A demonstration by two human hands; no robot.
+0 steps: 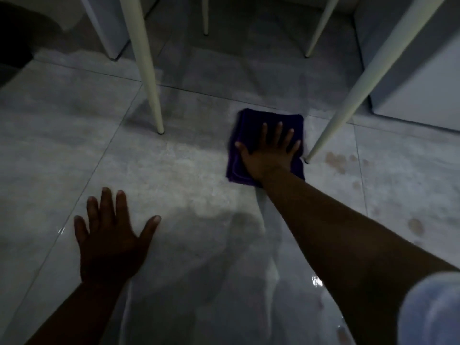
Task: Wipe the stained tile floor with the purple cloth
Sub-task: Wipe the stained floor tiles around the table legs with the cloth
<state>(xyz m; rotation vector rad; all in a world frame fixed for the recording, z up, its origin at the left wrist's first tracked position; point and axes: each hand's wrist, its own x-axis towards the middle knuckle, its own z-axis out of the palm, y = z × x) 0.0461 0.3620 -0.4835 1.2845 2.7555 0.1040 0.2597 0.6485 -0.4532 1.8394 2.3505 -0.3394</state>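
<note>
While the left hand (pixel 109 235) is spread flat on the floor (pixel 174 165), the cloth (pixel 266 145) is pressed down by the open right hand (pixel 270 151), beside a leg (pixel 331 130) and near stains (pixel 336 160).
</note>
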